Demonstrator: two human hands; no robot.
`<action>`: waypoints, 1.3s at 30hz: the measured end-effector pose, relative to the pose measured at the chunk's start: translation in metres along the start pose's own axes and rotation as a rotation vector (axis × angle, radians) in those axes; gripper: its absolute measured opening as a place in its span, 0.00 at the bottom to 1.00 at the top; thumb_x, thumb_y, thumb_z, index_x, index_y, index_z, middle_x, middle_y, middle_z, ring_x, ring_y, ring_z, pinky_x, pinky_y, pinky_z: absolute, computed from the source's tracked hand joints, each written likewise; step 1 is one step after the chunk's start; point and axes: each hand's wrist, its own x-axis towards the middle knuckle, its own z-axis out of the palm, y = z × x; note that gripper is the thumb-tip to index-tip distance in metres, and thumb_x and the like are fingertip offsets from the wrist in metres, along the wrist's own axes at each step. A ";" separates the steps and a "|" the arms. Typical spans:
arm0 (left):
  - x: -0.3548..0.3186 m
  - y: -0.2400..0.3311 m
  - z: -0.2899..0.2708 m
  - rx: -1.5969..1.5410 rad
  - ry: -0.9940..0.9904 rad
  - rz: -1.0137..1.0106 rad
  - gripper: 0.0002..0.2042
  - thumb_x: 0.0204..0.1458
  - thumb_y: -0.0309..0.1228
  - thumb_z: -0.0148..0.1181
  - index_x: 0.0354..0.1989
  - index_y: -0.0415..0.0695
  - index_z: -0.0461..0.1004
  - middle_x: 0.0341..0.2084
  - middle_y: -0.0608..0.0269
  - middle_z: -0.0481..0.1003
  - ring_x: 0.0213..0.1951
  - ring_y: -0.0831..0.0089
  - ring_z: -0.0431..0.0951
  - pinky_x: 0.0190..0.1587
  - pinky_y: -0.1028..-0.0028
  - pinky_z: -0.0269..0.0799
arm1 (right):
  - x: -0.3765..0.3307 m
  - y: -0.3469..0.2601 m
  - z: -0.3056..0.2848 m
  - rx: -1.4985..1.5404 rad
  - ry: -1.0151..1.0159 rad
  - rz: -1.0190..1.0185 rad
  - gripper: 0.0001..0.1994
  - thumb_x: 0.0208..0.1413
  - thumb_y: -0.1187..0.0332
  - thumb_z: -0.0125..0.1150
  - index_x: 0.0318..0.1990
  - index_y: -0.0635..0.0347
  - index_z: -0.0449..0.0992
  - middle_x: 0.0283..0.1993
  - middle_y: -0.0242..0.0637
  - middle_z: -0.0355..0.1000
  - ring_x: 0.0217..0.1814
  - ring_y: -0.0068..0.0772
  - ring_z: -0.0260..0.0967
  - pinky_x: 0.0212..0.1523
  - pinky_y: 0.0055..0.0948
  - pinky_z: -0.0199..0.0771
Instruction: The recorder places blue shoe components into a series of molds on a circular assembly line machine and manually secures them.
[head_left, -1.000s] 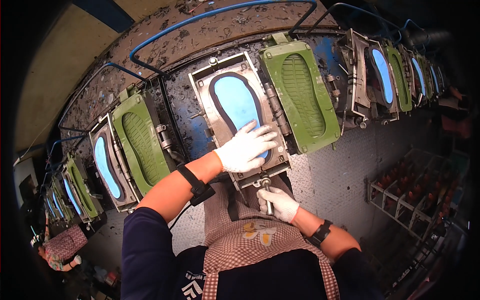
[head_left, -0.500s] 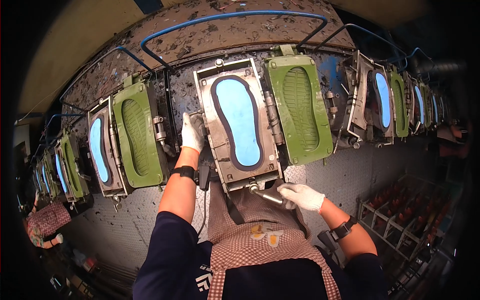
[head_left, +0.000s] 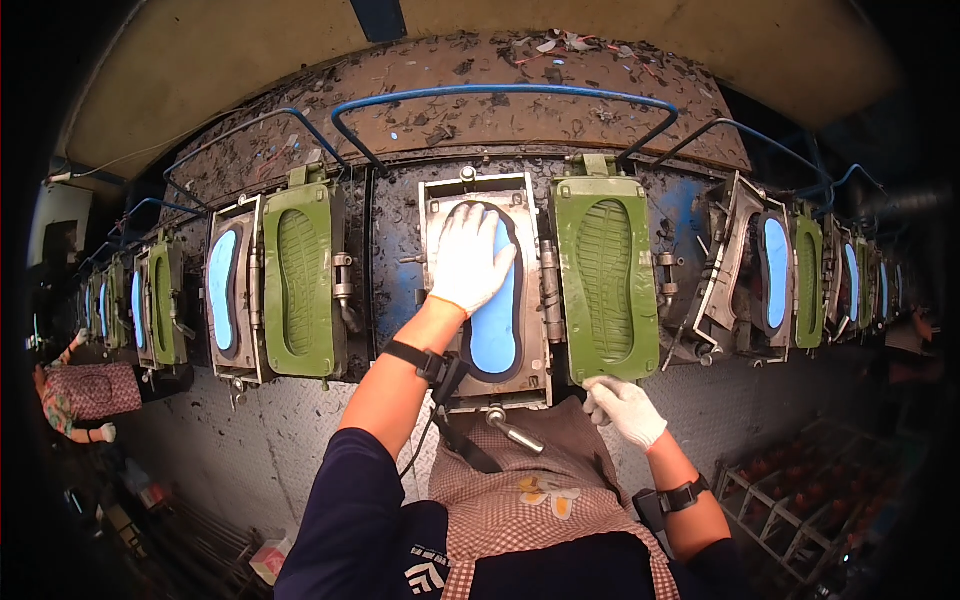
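One blue insole [head_left: 493, 340] lies partly hidden under my flat left hand [head_left: 470, 258]. Immediately right of the insole: one green plate [head_left: 607, 280]. Lower right: my half-curled right hand [head_left: 624, 408], grasp unclear.

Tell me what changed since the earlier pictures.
The left hand went from left of the metal mould to the upper part of the blue sole. The right hand released the metal handle and moved near the lower edge of the green mould half. The mould stays open.

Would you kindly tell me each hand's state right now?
Left hand: open, laid on the blue sole.
Right hand: partly curled by the green mold; whether holding it, unclear.
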 end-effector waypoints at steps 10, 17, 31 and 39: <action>0.033 0.002 0.026 -0.009 -0.020 -0.021 0.14 0.56 0.40 0.59 0.40 0.41 0.79 0.36 0.48 0.78 0.40 0.49 0.79 0.45 0.55 0.75 | 0.090 -0.040 0.077 -0.461 0.196 -0.413 0.16 0.65 0.58 0.57 0.45 0.63 0.79 0.37 0.54 0.80 0.42 0.56 0.79 0.47 0.44 0.77; 0.031 0.002 0.028 0.012 -0.011 -0.023 0.14 0.56 0.40 0.59 0.39 0.41 0.80 0.36 0.49 0.78 0.40 0.50 0.79 0.45 0.56 0.75 | 0.106 -0.055 0.079 -0.590 0.193 -0.435 0.14 0.64 0.60 0.54 0.40 0.64 0.77 0.35 0.56 0.79 0.40 0.59 0.79 0.46 0.51 0.78; 0.036 0.006 0.032 0.082 -0.053 -0.082 0.16 0.57 0.43 0.59 0.43 0.43 0.79 0.45 0.48 0.78 0.48 0.47 0.77 0.53 0.53 0.72 | 0.079 -0.018 0.053 -0.663 -0.111 -0.646 0.15 0.63 0.61 0.51 0.41 0.65 0.76 0.34 0.56 0.79 0.38 0.59 0.79 0.42 0.51 0.79; 0.033 0.009 0.023 0.116 -0.184 -0.108 0.19 0.60 0.42 0.58 0.53 0.41 0.77 0.49 0.48 0.78 0.50 0.48 0.76 0.55 0.57 0.72 | -0.033 0.158 -0.164 -0.930 -0.216 0.106 0.18 0.59 0.56 0.56 0.52 0.52 0.81 0.48 0.51 0.80 0.51 0.56 0.78 0.53 0.47 0.78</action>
